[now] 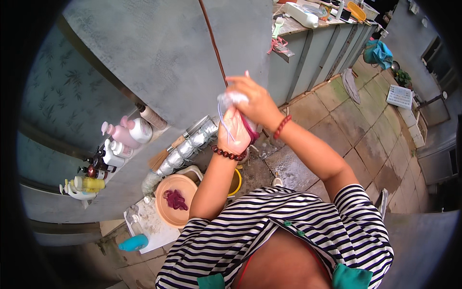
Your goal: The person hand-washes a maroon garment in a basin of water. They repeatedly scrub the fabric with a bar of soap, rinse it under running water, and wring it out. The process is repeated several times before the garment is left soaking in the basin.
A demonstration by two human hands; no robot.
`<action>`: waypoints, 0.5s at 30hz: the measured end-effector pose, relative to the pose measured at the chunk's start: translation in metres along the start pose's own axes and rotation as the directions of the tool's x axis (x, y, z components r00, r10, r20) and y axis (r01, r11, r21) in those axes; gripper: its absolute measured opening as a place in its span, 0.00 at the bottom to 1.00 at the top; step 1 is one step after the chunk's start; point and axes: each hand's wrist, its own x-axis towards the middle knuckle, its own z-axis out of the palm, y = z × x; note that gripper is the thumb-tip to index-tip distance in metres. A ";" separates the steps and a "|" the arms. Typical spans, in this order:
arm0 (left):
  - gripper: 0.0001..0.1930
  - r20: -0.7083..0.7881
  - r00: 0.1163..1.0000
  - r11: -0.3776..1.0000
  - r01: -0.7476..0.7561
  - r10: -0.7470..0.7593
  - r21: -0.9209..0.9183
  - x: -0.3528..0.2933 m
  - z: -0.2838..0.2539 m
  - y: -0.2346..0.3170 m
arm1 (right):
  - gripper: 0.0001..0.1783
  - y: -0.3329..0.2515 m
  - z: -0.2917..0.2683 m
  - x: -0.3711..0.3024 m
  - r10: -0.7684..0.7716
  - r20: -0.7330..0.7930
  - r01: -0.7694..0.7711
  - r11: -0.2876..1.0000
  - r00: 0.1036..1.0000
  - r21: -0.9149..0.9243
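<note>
My two hands meet in front of the grey wall. My left hand (234, 131) is turned palm up, its fingers mostly hidden under the right. A strip of wet magenta cloth (250, 131) comes out between the hands along the left palm. My right hand (256, 98) is closed over a whitish, filmy pouch (233, 98), one finger raised. From this pouch a thin pale-blue cord (222, 115) loops over my left palm. Its contents cannot be made out. Below left, more magenta cloth (175, 199) lies crumpled in a peach-coloured basin (164, 216).
Pump bottles (118, 136) crowd a wall ledge at left. Beneath are a foil-wrapped pipe (179, 158), a brush (163, 155) and a teal bottle (133, 243). A yellow-rimmed bucket (237, 183) stands behind my left forearm. A cluttered counter (293, 26) runs along the far right.
</note>
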 end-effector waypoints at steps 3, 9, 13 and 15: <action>0.22 0.076 0.996 0.999 0.039 -0.041 0.020 -0.007 0.030 0.001 | 0.12 0.016 -0.009 0.010 0.136 -0.086 -0.129 0.988 0.987 0.087; 0.20 0.209 0.978 0.998 -0.001 0.013 -0.059 -0.022 -0.007 0.021 | 0.12 -0.045 0.012 -0.022 0.026 0.069 -0.030 0.998 0.997 0.063; 0.23 0.134 0.988 0.996 0.069 -0.077 0.062 -0.032 0.021 0.021 | 0.11 -0.019 0.003 0.012 0.105 -0.084 -0.105 0.994 0.991 -0.003; 0.23 0.124 0.991 0.998 0.060 -0.056 -0.030 -0.043 0.015 0.029 | 0.12 -0.043 0.012 -0.026 0.062 -0.083 -0.066 0.997 0.995 -0.044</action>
